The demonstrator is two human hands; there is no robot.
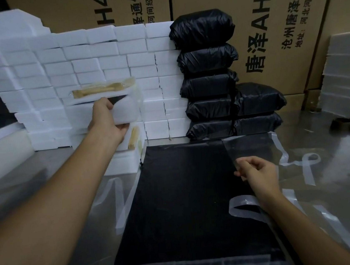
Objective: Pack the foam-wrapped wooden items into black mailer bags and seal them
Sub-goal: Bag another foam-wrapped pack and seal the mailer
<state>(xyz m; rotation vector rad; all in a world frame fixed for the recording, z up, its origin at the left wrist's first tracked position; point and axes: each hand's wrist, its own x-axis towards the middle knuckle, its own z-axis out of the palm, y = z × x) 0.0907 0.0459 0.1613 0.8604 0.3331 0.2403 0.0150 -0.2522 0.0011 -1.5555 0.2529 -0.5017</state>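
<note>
A black mailer bag (pixel 187 207) lies flat on the worktop (pixel 337 168); over its far right corner the right hand (pixel 254 169) pinches a clear peeled strip (pixel 235 151). Beyond the bag's far left corner, the left hand (pixel 108 120) has its grip around a foam-wrapped wooden item (pixel 105 101), lifted before the foam stack (pixel 74 63). Risk: the loose strip may cling to the bag, fouling the seal.

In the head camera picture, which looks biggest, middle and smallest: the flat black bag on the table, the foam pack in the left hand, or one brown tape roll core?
1. Flat black mailer bag, though it lies nearest the camera.
2. Foam pack, gripped by the left hand.
3. Tape roll core.
</note>
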